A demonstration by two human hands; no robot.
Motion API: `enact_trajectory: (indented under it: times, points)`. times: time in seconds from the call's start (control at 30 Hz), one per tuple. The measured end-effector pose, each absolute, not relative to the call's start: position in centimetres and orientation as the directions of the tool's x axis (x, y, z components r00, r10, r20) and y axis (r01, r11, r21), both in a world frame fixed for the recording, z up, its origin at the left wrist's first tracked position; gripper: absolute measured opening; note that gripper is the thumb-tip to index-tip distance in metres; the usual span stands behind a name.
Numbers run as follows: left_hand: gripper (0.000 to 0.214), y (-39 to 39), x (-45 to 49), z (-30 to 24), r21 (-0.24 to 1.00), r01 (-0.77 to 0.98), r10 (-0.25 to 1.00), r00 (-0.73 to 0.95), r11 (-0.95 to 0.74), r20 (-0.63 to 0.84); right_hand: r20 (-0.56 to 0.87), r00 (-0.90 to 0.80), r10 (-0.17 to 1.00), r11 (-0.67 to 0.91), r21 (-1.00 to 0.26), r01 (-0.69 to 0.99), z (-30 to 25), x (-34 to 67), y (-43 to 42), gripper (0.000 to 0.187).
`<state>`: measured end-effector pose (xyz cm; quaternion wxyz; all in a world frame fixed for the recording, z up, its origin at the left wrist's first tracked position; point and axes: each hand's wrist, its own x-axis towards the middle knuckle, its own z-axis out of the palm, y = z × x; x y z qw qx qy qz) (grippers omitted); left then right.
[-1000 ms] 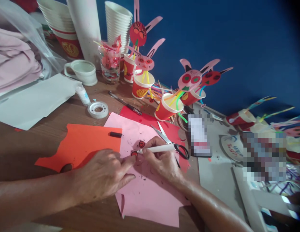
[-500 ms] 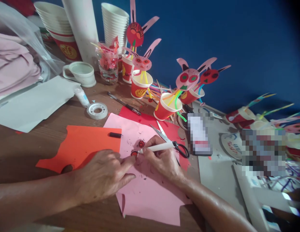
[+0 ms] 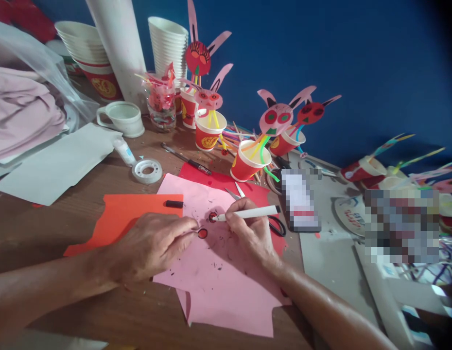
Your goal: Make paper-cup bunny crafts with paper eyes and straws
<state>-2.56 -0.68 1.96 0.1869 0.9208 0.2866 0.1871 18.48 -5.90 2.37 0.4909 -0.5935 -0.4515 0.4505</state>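
My right hand (image 3: 253, 231) is closed around a white marker (image 3: 253, 212). The marker's tip meets a small red paper circle (image 3: 212, 214) with dark markings, lying on a pink sheet (image 3: 226, 272). Just below that, a second red circle (image 3: 202, 233) has a black outline. Beside it my left hand (image 3: 158, 243) is closed, thumb and forefinger pressed together; anything between them is too small to make out. A black marker cap (image 3: 174, 204) lies on the orange sheet (image 3: 126, 214). Partly under my right hand are black-handled scissors (image 3: 277, 226).
A tape roll (image 3: 147, 171), a glue bottle (image 3: 124, 151) and a black pen (image 3: 185, 158) lie behind the sheets. Paper cups with rabbit-like faces on straws, such as this cup (image 3: 250, 163), stand along the back. A phone (image 3: 301, 201) lies right; a mug (image 3: 126, 119) stands left.
The marker tip has gone from the lower circle up to the upper one. My left fingertip has come off the lower circle, and that hand's fingers have drawn together.
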Motion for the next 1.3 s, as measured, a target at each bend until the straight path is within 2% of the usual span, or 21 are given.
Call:
enact_trajectory:
  times: [0.17,0.37,0.47,0.6,0.7,0.8,0.87,1.0,1.3]
  points:
    - [0.017,1.9,-3.1,4.0,0.39,0.501,0.633,0.657,-0.772,0.409,-0.026,0.186,0.982,-0.036,-0.998,0.046,2.3,18.7,-6.0,0.01]
    - [0.022,3.4,-3.7,4.7,0.189,0.622,0.65,0.737,-0.76,0.188,0.078,0.205,0.976,0.055,-0.992,0.112,2.9,18.8,-6.3,0.008]
    - [0.023,3.6,-4.0,3.9,0.165,0.625,0.644,0.758,-0.763,0.104,0.106,0.203,0.973,0.076,-0.985,0.154,3.0,18.7,-6.5,0.007]
    - [0.022,3.6,-3.8,3.9,0.265,0.609,0.654,0.744,-0.748,0.138,0.117,0.192,0.974,0.089,-0.985,0.147,2.8,18.6,-6.6,0.008]
    - [0.021,3.1,-3.4,4.4,0.468,0.549,0.684,0.705,-0.692,0.185,0.115,0.191,0.975,0.091,-0.988,0.126,2.9,18.5,-6.6,0.01]
    - [0.021,2.3,-3.1,4.8,0.677,0.484,0.723,0.683,-0.554,0.104,0.143,0.137,0.98,0.134,-0.989,0.07,3.2,18.6,-6.6,0.01]
    - [0.022,1.9,-2.9,4.9,0.749,0.474,0.734,0.679,-0.463,0.025,0.168,0.082,0.982,0.169,-0.986,-0.009,3.3,18.7,-6.6,0.012]
    - [0.023,1.4,-2.5,5.0,0.789,0.477,0.732,0.679,-0.387,-0.052,0.157,0.046,0.987,0.161,-0.98,-0.117,3.2,18.9,-6.6,0.02]
    - [0.02,1.2,-2.3,4.5,0.819,0.453,0.722,0.688,-0.352,-0.071,0.097,0.027,0.995,0.097,-0.995,-0.004,3.3,18.9,-6.9,0.015]
